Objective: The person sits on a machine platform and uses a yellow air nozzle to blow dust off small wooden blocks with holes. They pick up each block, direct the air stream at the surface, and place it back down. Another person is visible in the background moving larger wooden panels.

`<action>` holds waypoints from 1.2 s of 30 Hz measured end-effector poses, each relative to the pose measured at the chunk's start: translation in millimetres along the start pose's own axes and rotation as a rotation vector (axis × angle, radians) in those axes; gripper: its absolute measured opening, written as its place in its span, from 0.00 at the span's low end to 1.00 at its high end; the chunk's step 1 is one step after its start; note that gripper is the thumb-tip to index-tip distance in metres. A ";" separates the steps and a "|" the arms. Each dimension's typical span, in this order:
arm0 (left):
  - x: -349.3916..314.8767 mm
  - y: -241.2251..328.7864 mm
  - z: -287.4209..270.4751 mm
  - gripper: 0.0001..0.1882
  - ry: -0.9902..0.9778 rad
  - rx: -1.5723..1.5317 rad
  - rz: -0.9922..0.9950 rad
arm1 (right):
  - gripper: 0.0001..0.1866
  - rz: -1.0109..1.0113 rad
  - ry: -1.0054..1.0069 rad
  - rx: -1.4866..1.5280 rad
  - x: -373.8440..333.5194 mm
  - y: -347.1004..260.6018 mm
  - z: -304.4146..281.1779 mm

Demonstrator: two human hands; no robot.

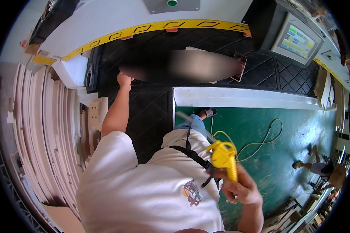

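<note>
My right hand [242, 188] is closed round the handle of a yellow air blow gun [223, 156], held beside my waist. The gun's long thin nozzle points away, up and to the left. My left arm stretches forward, and my left hand [124, 79] is over the black ribbed machine bed [144, 112]. A smeared patch hides most of its fingers, so what it touches does not show. Behind that smear, the corners of a pale board [195, 49] and a small framed piece [243, 66] stick out on the bed.
A white machine beam with a yellow striped edge [151, 28] spans the far side. At right hangs a touch screen [298, 40]. Stacked pale boards [42, 136] stand at left. A thin yellow hose [256, 143] loops over the green floor [291, 132]. Another person [326, 171] is far right.
</note>
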State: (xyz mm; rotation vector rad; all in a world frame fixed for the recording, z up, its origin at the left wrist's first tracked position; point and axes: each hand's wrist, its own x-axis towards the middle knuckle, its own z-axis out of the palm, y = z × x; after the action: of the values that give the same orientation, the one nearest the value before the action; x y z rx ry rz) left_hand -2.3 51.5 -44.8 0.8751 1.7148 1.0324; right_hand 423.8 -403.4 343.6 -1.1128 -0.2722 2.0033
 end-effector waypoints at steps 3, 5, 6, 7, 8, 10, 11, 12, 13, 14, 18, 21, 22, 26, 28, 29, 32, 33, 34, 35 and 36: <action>55.2 -25.8 -11.2 0.11 0.064 0.143 0.204 | 0.31 -0.108 0.139 -0.390 -22.9 -12.0 5.3; 72.2 -31.2 -13.1 0.11 0.043 0.309 0.424 | 0.31 -0.012 0.113 -0.844 -28.3 -22.5 24.2; 79.5 -28.9 -16.0 0.11 0.055 0.435 0.489 | 0.31 0.147 0.105 -1.074 -27.5 -41.0 43.5; 82.3 -26.8 -6.9 0.12 0.043 0.497 0.545 | 0.32 0.236 0.142 -1.156 -21.6 -48.1 66.8; 86.5 -21.1 1.6 0.12 0.039 0.556 0.608 | 0.32 0.050 0.258 -1.266 -21.0 -34.6 66.5; 77.9 -12.7 7.1 0.12 0.062 0.603 0.702 | 0.30 -0.207 0.378 -1.420 -8.7 -29.8 66.1; 71.6 -4.6 14.4 0.12 0.084 0.637 0.756 | 0.27 -0.282 0.399 -1.467 -1.6 -39.6 72.9; 62.8 3.8 21.5 0.13 0.133 0.694 0.809 | 0.30 -0.223 0.317 -1.377 6.4 -43.2 78.3; 52.6 13.4 27.5 0.13 0.184 0.753 0.860 | 0.30 0.001 0.205 -1.310 11.5 -45.3 81.6; 40.7 27.0 37.8 0.14 0.161 0.738 0.730 | 0.30 -0.094 0.272 -1.317 19.2 -41.9 82.0; 46.2 60.7 74.4 0.15 0.048 0.906 1.023 | 0.30 -0.078 0.366 -1.230 38.6 -41.9 75.0; 79.8 71.8 93.1 0.25 0.148 0.967 1.151 | 0.30 0.043 0.315 -1.073 66.2 -39.3 61.8; 90.9 74.1 97.9 0.33 0.064 1.006 1.101 | 0.31 0.081 0.374 -1.018 74.9 -38.2 60.3; 119.6 85.7 126.2 0.43 0.047 1.150 0.961 | 0.33 0.068 0.264 -0.518 115.5 -11.1 33.6; 117.4 83.7 124.4 0.44 0.148 1.533 1.042 | 0.38 0.220 0.212 -0.027 147.4 -20.0 32.1; 112.9 79.5 120.2 0.44 0.152 1.465 1.053 | 0.43 0.221 0.160 0.159 161.3 -16.7 26.9; 70.7 77.7 110.1 0.43 -0.009 1.045 0.970 | 0.51 0.169 0.099 0.451 194.8 11.4 13.2; 35.2 92.7 108.5 0.41 -0.132 1.013 0.903 | 0.51 0.051 0.082 0.512 204.6 28.3 5.8; 15.4 92.4 91.6 0.40 -0.119 1.021 0.917 | 0.50 0.065 0.012 0.483 211.3 30.5 0.8; -0.6 82.9 73.7 0.38 -0.113 1.031 0.924 | 0.49 0.062 -0.025 0.480 213.0 28.9 1.9; -10.7 69.3 54.2 0.36 -0.072 1.050 0.933 | 0.48 0.066 -0.064 0.476 214.1 27.4 4.2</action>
State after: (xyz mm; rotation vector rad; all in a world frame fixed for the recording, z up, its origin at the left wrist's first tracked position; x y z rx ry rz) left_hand 59.7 83.4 9.9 2.4971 1.7539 0.5250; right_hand 344.9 -262.4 200.4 -0.7628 0.2058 2.0187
